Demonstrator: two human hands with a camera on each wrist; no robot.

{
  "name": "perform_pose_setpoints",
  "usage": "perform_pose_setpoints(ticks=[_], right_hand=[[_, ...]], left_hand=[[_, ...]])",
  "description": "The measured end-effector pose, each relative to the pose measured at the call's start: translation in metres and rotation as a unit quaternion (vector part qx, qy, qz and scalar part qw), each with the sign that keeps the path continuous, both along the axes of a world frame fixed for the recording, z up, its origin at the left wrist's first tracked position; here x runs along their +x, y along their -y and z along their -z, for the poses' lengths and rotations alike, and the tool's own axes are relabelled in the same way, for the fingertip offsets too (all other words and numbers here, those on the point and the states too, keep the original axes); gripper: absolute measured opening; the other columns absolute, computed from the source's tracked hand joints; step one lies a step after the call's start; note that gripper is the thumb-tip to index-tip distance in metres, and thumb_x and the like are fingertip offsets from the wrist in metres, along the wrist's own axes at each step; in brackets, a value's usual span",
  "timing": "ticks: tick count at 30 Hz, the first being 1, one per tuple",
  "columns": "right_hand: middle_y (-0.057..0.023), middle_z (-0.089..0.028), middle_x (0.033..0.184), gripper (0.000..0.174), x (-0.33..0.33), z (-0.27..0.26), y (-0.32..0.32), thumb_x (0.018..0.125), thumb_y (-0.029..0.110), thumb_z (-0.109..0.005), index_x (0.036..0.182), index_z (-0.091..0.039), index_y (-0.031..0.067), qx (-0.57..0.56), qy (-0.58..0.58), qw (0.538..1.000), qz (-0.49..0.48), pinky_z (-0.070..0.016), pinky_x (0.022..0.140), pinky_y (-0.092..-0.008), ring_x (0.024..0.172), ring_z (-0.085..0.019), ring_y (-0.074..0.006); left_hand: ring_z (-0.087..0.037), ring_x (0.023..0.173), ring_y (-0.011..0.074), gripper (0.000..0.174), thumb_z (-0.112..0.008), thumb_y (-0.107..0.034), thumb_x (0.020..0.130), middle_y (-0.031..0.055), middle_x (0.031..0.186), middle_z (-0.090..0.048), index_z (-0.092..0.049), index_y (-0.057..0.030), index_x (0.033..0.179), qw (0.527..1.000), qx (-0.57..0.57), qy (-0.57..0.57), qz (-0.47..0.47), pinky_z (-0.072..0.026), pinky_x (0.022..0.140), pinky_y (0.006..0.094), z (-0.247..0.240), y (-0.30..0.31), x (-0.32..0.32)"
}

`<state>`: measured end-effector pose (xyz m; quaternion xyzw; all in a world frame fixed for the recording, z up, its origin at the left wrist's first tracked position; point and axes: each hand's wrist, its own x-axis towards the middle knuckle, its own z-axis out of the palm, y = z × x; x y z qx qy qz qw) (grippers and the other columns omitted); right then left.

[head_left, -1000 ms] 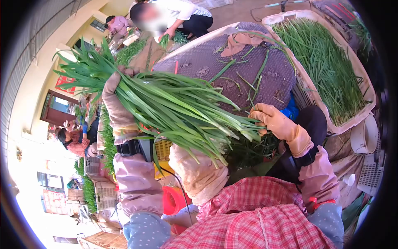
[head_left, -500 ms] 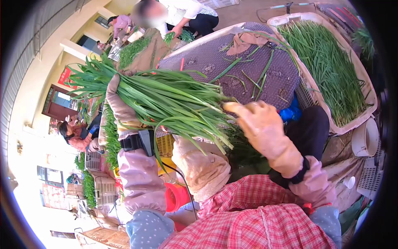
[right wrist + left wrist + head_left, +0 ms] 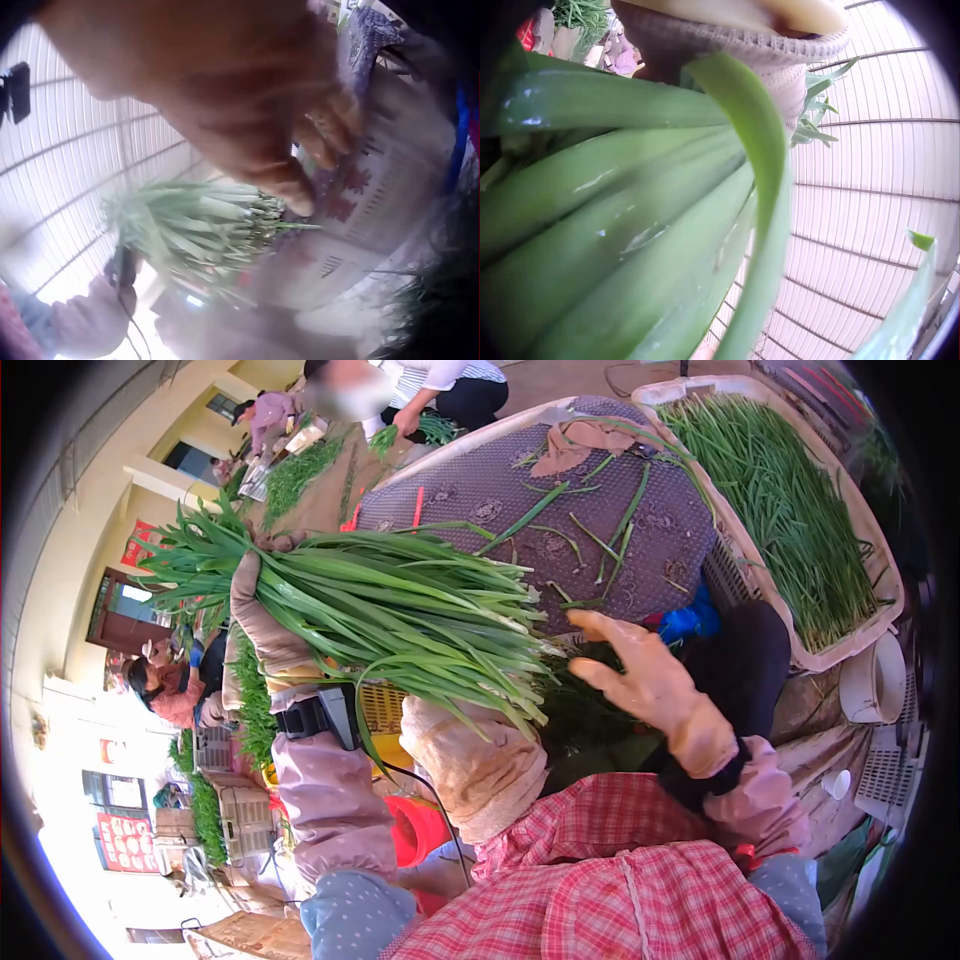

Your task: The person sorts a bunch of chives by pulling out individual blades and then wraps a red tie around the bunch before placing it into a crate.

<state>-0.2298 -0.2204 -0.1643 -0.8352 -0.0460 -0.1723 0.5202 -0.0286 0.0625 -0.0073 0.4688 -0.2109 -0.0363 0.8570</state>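
The left hand [image 3: 268,610], in a beige knit glove, grips a thick bundle of long green leafy stalks [image 3: 400,595] around its leafy part, in the head view. The stalk ends point right, toward the other hand. In an orange rubber glove, the right hand [image 3: 655,685] hovers just right of those ends, thumb and fingers spread and nothing held. Leaves [image 3: 630,202] fill much of the left wrist view, below the glove cuff [image 3: 742,34]. The right wrist view shows the right hand [image 3: 247,105] blurred, with the bundle [image 3: 195,225] beyond it.
A purple padded surface [image 3: 440,500] with loose leaves and a pinkish cloth [image 3: 580,445] lies ahead. At the right stand a crate rim [image 3: 722,510] around more stalks and a white bucket [image 3: 873,680]. A red bucket [image 3: 415,830] is low down. Other people work at upper left.
The right hand has come away from the stalk ends, where it was touching them, and its fingers have spread. The bundle stays in the left hand, slightly further left in the view.
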Motion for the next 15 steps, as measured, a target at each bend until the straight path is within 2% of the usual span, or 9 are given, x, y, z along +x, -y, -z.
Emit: perform_pose_setpoints(ticks=[1, 4, 7, 9, 10, 11, 12, 13, 15], right_hand=[[-0.0187, -0.065, 0.098, 0.034, 0.007, -0.009, -0.01, 0.087, 0.031, -0.06, 0.107, -0.062, 0.003, -0.02, 0.049, 0.999, 0.011, -0.0475, 0.081, -0.047, 0.093, -0.062, -0.0356], [-0.0129, -0.062, 0.072, 0.021, 0.03, -0.002, -0.029, 0.085, 0.025, -0.065, 0.088, -0.063, 0.0046, -0.181, 0.078, 0.98, 0.012, -0.048, 0.066, -0.0448, 0.073, -0.061, -0.0349], [-0.0113, -0.061, 0.069, 0.02, 0.008, 0.016, -0.015, 0.085, 0.026, -0.062, 0.083, -0.064, 0.0068, -0.254, 0.046, 0.965, -0.048, -0.048, 0.064, -0.0436, 0.069, -0.061, -0.0328], [-0.0108, -0.062, 0.068, 0.021, -0.015, 0.046, 0.002, 0.087, 0.029, -0.059, 0.085, -0.067, 0.0096, -0.332, -0.086, 0.936, -0.085, -0.0484, 0.064, -0.0428, 0.068, -0.062, -0.0318], [-0.0102, -0.062, 0.067, 0.023, -0.025, 0.057, 0.01, 0.087, 0.03, -0.057, 0.084, -0.068, 0.0112, -0.421, -0.2, 0.875, -0.13, -0.0482, 0.065, -0.0427, 0.068, -0.063, -0.0315], [-0.0108, -0.065, 0.072, 0.02, -0.027, 0.06, 0.018, 0.087, 0.028, -0.058, 0.092, -0.068, 0.0114, -0.414, -0.261, 0.86, -0.146, -0.0485, 0.067, -0.0422, 0.072, -0.065, -0.0317], [-0.0114, -0.066, 0.074, 0.02, -0.026, 0.045, 0.018, 0.087, 0.028, -0.059, 0.097, -0.066, 0.0115, -0.349, -0.183, 0.916, -0.081, -0.0488, 0.068, -0.0416, 0.074, -0.065, -0.0318], [-0.0121, -0.066, 0.077, 0.022, -0.023, 0.026, 0.01, 0.087, 0.027, -0.06, 0.102, -0.064, 0.0115, -0.277, -0.104, 0.955, -0.016, -0.049, 0.069, -0.041, 0.075, -0.065, -0.032], [-0.0157, -0.066, 0.082, 0.028, 0.001, -0.005, -0.005, 0.088, 0.027, -0.06, 0.109, -0.059, 0.0091, -0.188, -0.069, 0.98, 0.013, -0.0499, 0.069, -0.0456, 0.079, -0.065, -0.0339]], left_hand=[[-0.059, 0.096, 0.0264, 0.03, -0.065, -0.021, 0.083, 0.01, 0.09, -0.064, -0.06, -0.0018, 0.105, 1.0, 0.009, 0.025, -0.006, -0.0479, 0.093, 0.0439, -0.001, 0.004, 0.001], [-0.058, 0.096, 0.0247, 0.034, -0.065, -0.02, 0.084, 0.0088, 0.09, -0.063, -0.058, -0.0034, 0.113, 1.0, 0.01, 0.02, 0.009, -0.048, 0.091, 0.0443, -0.004, 0.009, -0.004], [-0.058, 0.096, 0.0244, 0.038, -0.064, -0.019, 0.084, 0.0083, 0.091, -0.061, -0.055, -0.0058, 0.119, 0.999, 0.015, 0.021, -0.021, -0.0485, 0.09, 0.0442, -0.005, -0.004, -0.006], [-0.057, 0.095, 0.024, 0.043, -0.063, -0.018, 0.084, 0.0081, 0.094, -0.058, -0.052, -0.0089, 0.124, 0.999, 0.018, 0.007, -0.05, -0.0496, 0.088, 0.0433, -0.002, -0.009, -0.006], [-0.058, 0.095, 0.0245, 0.043, -0.063, -0.019, 0.084, 0.0094, 0.096, -0.059, -0.052, -0.0093, 0.125, 0.999, 0.015, 0.026, -0.039, -0.0495, 0.088, 0.0438, 0.003, -0.019, 0.0], [-0.058, 0.095, 0.0249, 0.043, -0.063, -0.02, 0.085, 0.0107, 0.097, -0.06, -0.052, -0.0098, 0.126, 0.998, 0.012, 0.047, -0.026, -0.0494, 0.089, 0.0443, 0.007, -0.028, 0.007], [-0.058, 0.097, 0.0262, 0.045, -0.061, -0.023, 0.086, 0.0129, 0.098, -0.06, -0.051, -0.0109, 0.128, 0.998, -0.033, 0.04, 0.026, -0.0488, 0.09, 0.0476, 0.008, -0.028, 0.006], [-0.058, 0.097, 0.0262, 0.045, -0.061, -0.023, 0.086, 0.0129, 0.098, -0.06, -0.051, -0.0109, 0.128, 0.998, -0.032, 0.037, 0.028, -0.0488, 0.09, 0.0476, 0.007, -0.025, -0.002], [-0.056, 0.097, 0.0224, 0.045, -0.061, -0.022, 0.086, 0.0107, 0.099, -0.059, -0.051, -0.0115, 0.129, 0.996, 0.069, 0.035, -0.041, -0.0494, 0.088, 0.0454, 0.0, -0.012, -0.02]])
